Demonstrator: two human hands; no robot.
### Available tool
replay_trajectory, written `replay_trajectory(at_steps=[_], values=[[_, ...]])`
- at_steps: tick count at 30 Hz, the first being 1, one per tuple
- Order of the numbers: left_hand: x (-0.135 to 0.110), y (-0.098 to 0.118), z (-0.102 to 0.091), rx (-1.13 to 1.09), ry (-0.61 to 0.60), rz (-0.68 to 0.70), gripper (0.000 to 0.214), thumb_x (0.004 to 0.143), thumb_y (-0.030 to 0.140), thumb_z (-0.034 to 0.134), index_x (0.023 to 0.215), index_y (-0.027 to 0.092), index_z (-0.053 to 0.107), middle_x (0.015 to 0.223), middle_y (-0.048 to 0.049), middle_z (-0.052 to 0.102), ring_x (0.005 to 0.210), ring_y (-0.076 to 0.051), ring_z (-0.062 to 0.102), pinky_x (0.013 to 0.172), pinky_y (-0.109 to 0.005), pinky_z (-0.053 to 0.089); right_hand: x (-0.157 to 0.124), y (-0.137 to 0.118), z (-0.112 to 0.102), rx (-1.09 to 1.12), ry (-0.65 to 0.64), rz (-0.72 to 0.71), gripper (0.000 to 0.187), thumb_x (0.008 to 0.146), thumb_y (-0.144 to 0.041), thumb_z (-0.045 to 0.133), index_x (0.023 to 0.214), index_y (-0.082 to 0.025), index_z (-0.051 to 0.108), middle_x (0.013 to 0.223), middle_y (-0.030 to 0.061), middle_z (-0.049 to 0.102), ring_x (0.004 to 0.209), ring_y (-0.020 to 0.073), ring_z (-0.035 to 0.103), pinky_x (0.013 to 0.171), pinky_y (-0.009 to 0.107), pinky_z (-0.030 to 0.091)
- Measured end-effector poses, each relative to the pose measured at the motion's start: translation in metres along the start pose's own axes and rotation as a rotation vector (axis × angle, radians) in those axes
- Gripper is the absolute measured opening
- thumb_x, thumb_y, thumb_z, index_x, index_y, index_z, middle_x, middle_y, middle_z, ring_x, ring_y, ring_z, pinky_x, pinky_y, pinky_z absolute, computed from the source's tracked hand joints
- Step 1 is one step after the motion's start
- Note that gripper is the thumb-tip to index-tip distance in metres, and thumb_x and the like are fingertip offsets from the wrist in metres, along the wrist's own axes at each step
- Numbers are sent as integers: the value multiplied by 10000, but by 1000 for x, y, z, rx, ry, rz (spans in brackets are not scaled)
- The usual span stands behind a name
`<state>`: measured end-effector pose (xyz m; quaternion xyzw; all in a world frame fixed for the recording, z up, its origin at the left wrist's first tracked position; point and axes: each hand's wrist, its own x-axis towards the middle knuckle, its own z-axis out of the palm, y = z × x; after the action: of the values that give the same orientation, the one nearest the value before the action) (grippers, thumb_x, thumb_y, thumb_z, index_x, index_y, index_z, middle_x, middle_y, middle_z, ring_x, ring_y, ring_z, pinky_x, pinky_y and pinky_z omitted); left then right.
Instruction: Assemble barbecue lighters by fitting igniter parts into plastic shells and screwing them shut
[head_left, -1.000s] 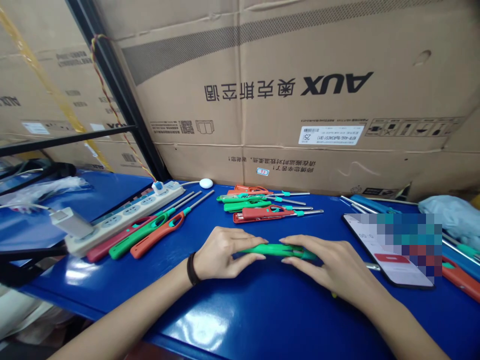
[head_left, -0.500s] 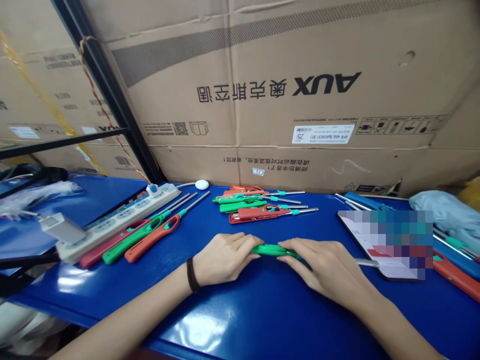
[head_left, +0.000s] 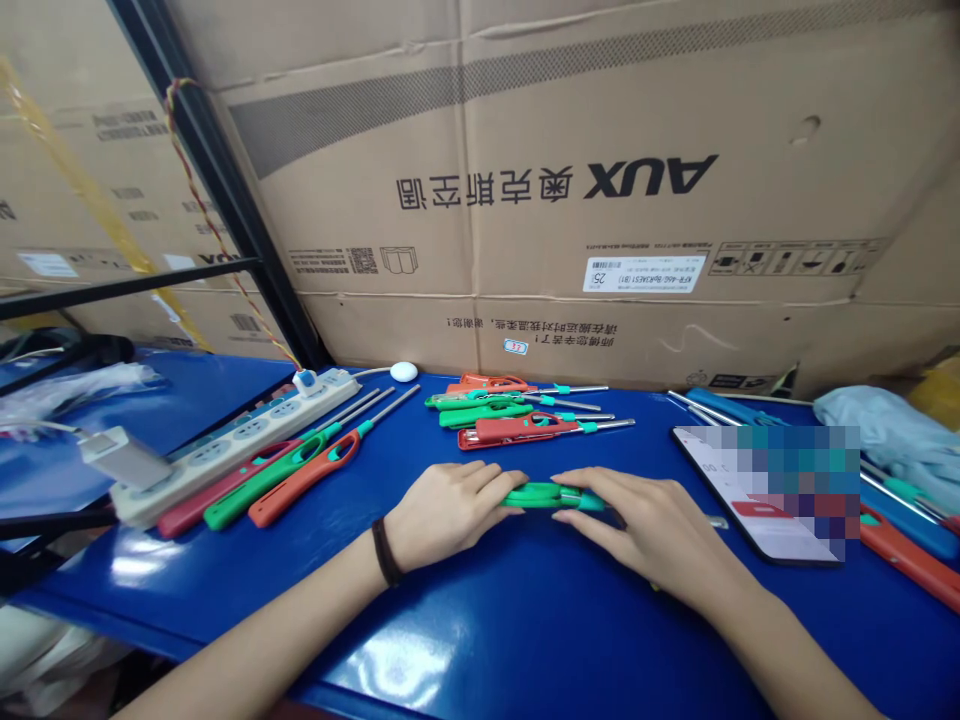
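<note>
A green long-necked gas lighter (head_left: pixel 541 496) is held level above the table between both hands. My left hand (head_left: pixel 454 512) is closed round one end of its handle, most of which the fingers hide. My right hand (head_left: pixel 645 515) pinches the lighter near its teal collar, thumb below and fingers above. The tip of the metal tube (head_left: pixel 718 521) shows beyond the right hand; the rest is hidden behind it. Just past the hands lie several lighters, among them a red lighter (head_left: pixel 525 429) and a green lighter (head_left: pixel 486 411), some with their handle shells apart.
At left, a red lighter (head_left: pixel 217 492), a green lighter (head_left: pixel 262 484) and an orange lighter (head_left: pixel 300 485) lie beside a power strip (head_left: pixel 247 430). A phone (head_left: pixel 750 500) and more lighters, one orange (head_left: pixel 907 560), are at right. A cardboard box (head_left: pixel 487 130) stands behind.
The right hand's fingers have shifted right along the lighter, so its teal collar now shows. Less of the metal tube sticks out beyond that hand. The left hand keeps its grip.
</note>
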<state>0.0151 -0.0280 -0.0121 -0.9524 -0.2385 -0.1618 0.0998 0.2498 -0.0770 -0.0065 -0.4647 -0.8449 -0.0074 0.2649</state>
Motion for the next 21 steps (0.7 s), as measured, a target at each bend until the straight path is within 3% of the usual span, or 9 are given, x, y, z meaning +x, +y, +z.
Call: replay_trajectory(at_steps=[8,14,21], values=[[-4,-8,-5,-8,-6,-43,280,980,331,373,1138,166,537,901,-57,680,788,-173,664,648,-235,502,-2,8,-7,-14,-35,105,223,853,-344,593,1071,-302,570,934,-43,730,792,172,707,651,259,550],[-7,-10,-6,-54,-28,-44,293,979,328,379,1178,172,528,949,-60,698,811,-175,678,651,-232,509,-1,6,-7,-20,-13,18,135,887,-340,544,988,-280,611,907,-38,716,786,145,692,654,234,527],[-7,-14,-8,-62,-47,-43,273,970,300,398,1169,173,535,999,-59,696,845,-196,680,678,-258,506,-1,10,-7,5,-36,43,89,889,-311,539,933,-255,592,924,-9,709,810,176,685,674,265,519]])
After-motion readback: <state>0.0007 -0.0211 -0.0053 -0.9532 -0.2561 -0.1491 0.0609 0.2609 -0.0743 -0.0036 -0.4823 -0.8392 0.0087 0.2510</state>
